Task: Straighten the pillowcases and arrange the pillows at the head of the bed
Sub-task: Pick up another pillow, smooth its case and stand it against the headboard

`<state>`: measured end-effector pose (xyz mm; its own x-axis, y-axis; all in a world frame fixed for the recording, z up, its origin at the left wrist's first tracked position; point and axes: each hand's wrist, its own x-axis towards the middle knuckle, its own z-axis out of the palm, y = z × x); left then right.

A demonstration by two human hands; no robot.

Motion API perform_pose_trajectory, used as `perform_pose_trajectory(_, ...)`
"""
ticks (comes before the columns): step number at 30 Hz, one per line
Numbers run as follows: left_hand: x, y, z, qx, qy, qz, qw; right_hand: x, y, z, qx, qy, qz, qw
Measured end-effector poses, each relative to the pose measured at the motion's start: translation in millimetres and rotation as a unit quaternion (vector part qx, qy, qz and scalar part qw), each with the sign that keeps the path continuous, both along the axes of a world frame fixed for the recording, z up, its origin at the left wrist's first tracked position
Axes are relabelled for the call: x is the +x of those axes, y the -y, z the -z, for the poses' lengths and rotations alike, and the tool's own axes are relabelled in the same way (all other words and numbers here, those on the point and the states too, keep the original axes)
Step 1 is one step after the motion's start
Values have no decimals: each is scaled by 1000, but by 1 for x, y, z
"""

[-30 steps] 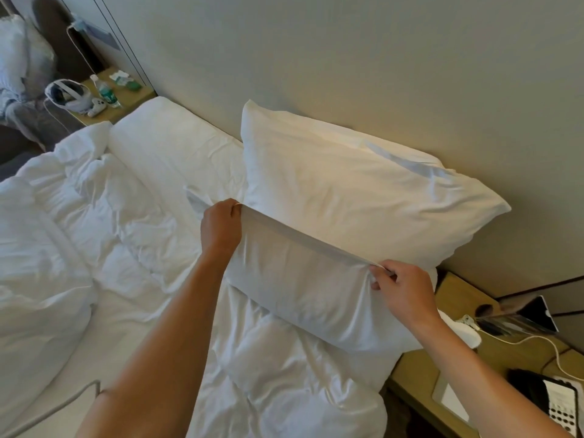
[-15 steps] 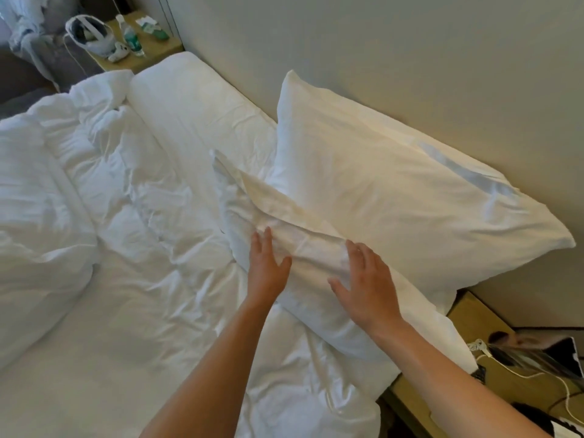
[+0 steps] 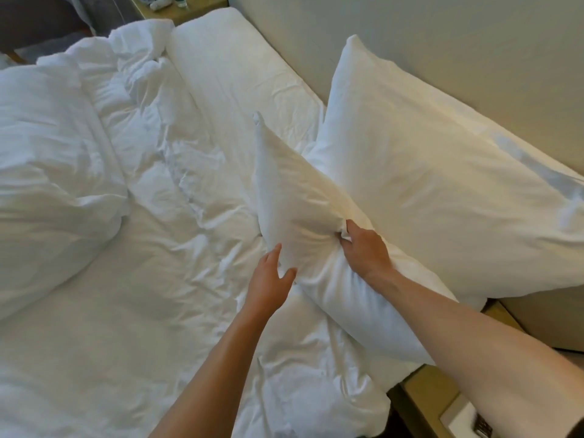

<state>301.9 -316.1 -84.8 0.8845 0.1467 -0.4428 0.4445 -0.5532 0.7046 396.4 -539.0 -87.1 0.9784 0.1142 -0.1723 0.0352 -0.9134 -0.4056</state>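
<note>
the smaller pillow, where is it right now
In the head view the smaller pillow lies centre-right on the bed, leaning against the large pillow propped on the wall, between the left hand and right hand.

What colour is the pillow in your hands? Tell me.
Plain white, no pattern, on the pillow the right hand grips; the head view shows it.

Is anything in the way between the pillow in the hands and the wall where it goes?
Yes. The big pillow already leans on the wall right behind the front pillow, which the right hand grips. The bare mattress to its left looks free.
</note>
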Motion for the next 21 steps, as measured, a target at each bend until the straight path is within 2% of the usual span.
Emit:
perform_pose_trajectory(2, -10, -8, -6, 1, 1, -2, 1000, 1, -3, -10, 68, 21, -4, 997)
perform_pose_trajectory(8, -18, -10, -28, -31, 17, -24, 999, 5, -15, -46, 182, 102, -15, 978)
perform_pose_trajectory(12, -4, 24, -30, -98, -19, -35, 994, 29, 16, -51, 131, 79, 50, 987)
perform_pose_trajectory(16, 12, 73, -10, -207, -139, -104, 963, 36, 47, -26, 66, 37, 59, 995)
perform_pose_trajectory(18, 19, 95, 6, -211, -159, -119, 957, 41, 53, -15, 74, 48, 48, 995)
perform_pose_trajectory(21, 30, 119, 28, -175, -123, -119, 970, 55, 64, -7, 82, 64, 33, 994)
